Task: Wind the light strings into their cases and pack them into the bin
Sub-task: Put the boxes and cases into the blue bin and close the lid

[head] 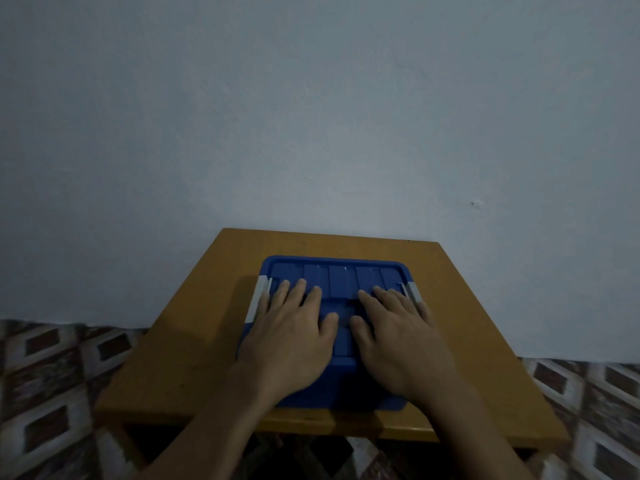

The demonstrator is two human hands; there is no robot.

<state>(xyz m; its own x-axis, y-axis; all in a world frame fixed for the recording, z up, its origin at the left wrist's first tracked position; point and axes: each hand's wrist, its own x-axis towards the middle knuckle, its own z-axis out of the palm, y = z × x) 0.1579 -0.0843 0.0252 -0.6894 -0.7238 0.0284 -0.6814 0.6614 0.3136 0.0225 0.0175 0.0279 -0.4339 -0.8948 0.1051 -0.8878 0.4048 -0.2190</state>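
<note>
On a small wooden table [194, 375] against a pale wall [311, 116], we laid our left hand [294, 334] and right hand [398, 334] flat, fingers straight, atop the closed blue bin [341, 282].

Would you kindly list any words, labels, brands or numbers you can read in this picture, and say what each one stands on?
None: no text is readable anywhere in this view.
The blue bin lid shows only moulded ribs and small glints; the left hand and right hand lie flat on it and hide part of its surface.
The grey latches, wooden table, wall and patterned floor bear no writing.
</note>
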